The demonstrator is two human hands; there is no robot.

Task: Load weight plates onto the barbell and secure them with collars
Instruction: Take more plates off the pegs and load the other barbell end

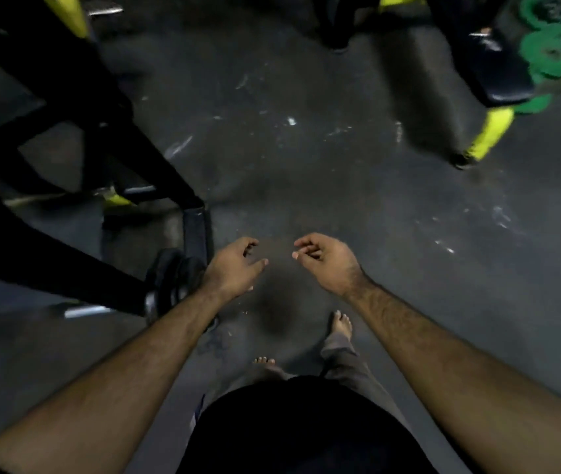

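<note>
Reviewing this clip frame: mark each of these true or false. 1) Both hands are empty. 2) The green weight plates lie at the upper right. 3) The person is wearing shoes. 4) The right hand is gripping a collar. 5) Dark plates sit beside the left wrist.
1) Both hands are empty: true. The left hand and the right hand hover over the floor, fingers loosely curled, holding nothing.
2) True. The green weight plates lie at the upper right, near a black bench.
3) False. The feet are bare; the right foot shows toes.
4) False. The right hand holds nothing; no collar is visible.
5) True. Dark plates sit just left of the left wrist.
</note>
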